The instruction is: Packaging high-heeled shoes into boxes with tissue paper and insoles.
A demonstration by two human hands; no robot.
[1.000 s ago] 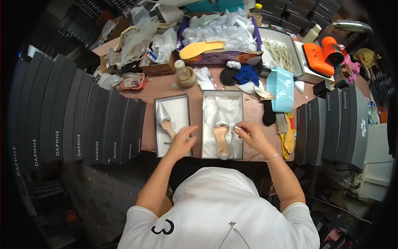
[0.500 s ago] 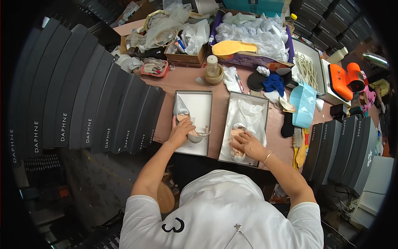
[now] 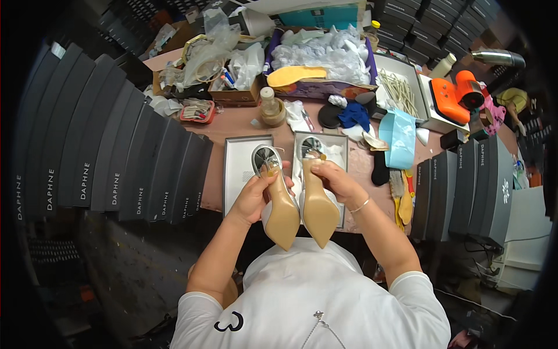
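A pair of pointed high-heeled shoes is held up side by side, tan soles facing me and toes pointing toward my body. My left hand is closed around the waist of the left shoe. Gripping the right shoe is my right hand, its thumb on the sole near the heel. Both heels look shiny and silvery. Behind the shoes lie two shallow open box halves on the table: a white-lined left one and a right one with white paper, partly covered by the shoes and my hand.
Stacks of dark shoeboxes stand at the left and right. Along the back are a purple carton of crumpled plastic, a glue bottle and an orange device. Brushes and light-blue sheeting lie at the right.
Both shoes have been lifted out of the two box halves, brought together toward my body and turned soles up. My hands have closed on them. The whole view has shifted slightly.
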